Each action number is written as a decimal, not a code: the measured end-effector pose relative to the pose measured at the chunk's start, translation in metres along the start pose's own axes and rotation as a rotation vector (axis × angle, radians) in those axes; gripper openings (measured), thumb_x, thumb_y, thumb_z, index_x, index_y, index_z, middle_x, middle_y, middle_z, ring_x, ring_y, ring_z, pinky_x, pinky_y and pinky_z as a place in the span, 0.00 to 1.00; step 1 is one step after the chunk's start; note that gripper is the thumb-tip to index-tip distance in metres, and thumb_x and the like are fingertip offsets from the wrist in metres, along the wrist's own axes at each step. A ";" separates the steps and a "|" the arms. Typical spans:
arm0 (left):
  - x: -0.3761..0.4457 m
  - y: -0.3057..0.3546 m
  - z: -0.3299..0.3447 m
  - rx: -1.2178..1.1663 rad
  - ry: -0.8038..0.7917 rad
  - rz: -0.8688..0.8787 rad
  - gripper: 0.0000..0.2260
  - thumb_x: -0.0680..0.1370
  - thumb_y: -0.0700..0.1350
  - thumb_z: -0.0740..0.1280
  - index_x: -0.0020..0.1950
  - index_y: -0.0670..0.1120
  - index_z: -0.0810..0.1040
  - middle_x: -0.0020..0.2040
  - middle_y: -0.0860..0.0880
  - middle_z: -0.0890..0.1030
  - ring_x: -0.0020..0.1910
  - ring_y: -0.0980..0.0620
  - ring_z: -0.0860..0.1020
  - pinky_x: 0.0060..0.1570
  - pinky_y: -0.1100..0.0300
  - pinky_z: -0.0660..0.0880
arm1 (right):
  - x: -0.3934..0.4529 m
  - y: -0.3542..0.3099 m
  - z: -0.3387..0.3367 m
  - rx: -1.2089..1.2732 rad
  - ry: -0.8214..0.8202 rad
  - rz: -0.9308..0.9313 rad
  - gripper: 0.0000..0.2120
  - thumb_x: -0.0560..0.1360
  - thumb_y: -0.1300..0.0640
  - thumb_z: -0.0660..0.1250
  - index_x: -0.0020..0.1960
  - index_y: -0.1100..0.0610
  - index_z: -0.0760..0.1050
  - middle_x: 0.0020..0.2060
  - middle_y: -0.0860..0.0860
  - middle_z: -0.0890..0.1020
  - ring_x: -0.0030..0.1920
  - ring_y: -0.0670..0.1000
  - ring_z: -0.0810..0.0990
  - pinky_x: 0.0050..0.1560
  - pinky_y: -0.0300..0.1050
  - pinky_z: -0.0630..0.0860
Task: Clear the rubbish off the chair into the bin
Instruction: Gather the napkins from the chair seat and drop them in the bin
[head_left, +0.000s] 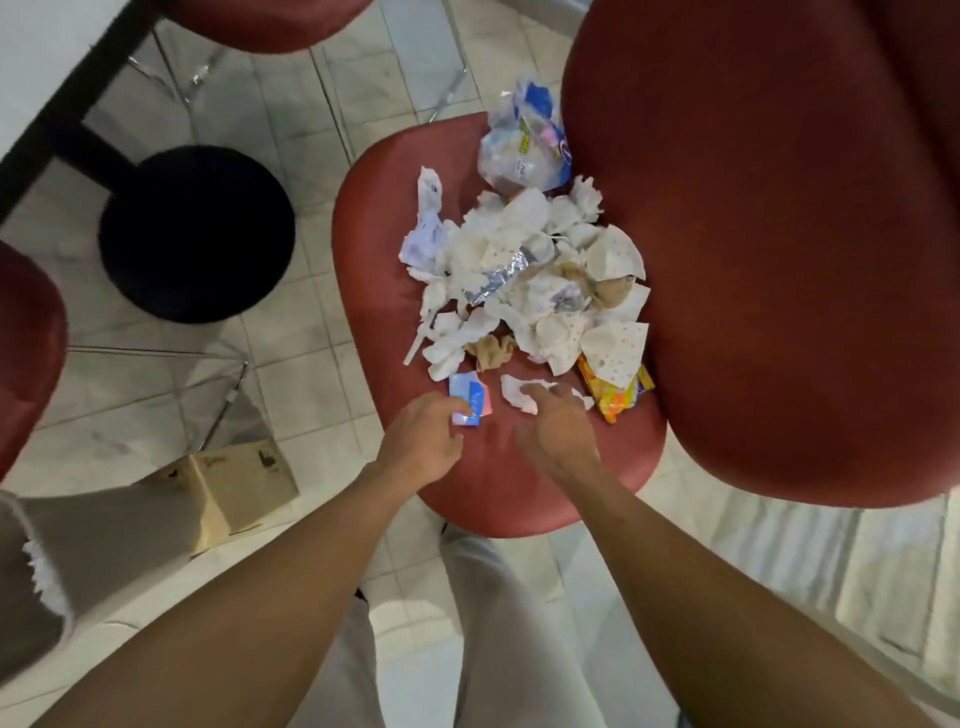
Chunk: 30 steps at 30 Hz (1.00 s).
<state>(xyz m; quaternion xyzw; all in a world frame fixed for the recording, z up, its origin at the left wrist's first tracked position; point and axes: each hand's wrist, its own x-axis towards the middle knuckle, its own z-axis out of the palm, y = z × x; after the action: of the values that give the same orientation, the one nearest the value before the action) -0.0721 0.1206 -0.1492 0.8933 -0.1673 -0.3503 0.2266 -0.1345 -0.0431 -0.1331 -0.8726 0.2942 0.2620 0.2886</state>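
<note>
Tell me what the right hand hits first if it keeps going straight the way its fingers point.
Probably the torn white paper scrap just ahead of the right hand on the red chair seat; its fingertips look to be on it already, though height is unclear.

Your 2 hands reach in over the near edge of the red chair seat (384, 291), where a bare strip lies open. Ahead, the rubbish pile (524, 280) fills the middle. The backrest (779, 260) walls off your right. To your left the tiled floor (311, 364) is open as far as the black bin (195, 234); a cardboard box (234, 488) stands nearer you.
</note>
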 end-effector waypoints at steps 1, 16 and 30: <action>0.009 0.002 0.006 0.034 -0.006 0.005 0.18 0.73 0.40 0.68 0.62 0.51 0.77 0.60 0.48 0.77 0.58 0.47 0.75 0.57 0.56 0.73 | 0.007 0.007 0.000 0.013 0.015 -0.001 0.26 0.73 0.55 0.65 0.71 0.50 0.67 0.67 0.57 0.68 0.68 0.59 0.65 0.65 0.56 0.69; 0.074 -0.001 0.061 0.478 -0.201 0.068 0.28 0.75 0.39 0.67 0.73 0.55 0.65 0.75 0.43 0.55 0.73 0.44 0.57 0.61 0.49 0.74 | 0.060 0.059 0.042 -0.095 -0.122 0.026 0.22 0.76 0.66 0.59 0.67 0.51 0.73 0.65 0.56 0.65 0.66 0.59 0.65 0.60 0.51 0.72; 0.027 -0.010 0.023 0.352 -0.101 0.000 0.07 0.74 0.35 0.64 0.48 0.45 0.74 0.48 0.45 0.74 0.42 0.44 0.78 0.41 0.52 0.76 | 0.024 0.017 0.026 0.058 -0.043 0.063 0.17 0.73 0.70 0.61 0.60 0.60 0.79 0.54 0.57 0.74 0.50 0.58 0.78 0.41 0.39 0.68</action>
<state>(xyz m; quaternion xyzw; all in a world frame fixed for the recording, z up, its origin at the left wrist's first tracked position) -0.0680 0.1099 -0.1842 0.9004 -0.2371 -0.3600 0.0580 -0.1367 -0.0453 -0.1719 -0.8485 0.3226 0.2809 0.3116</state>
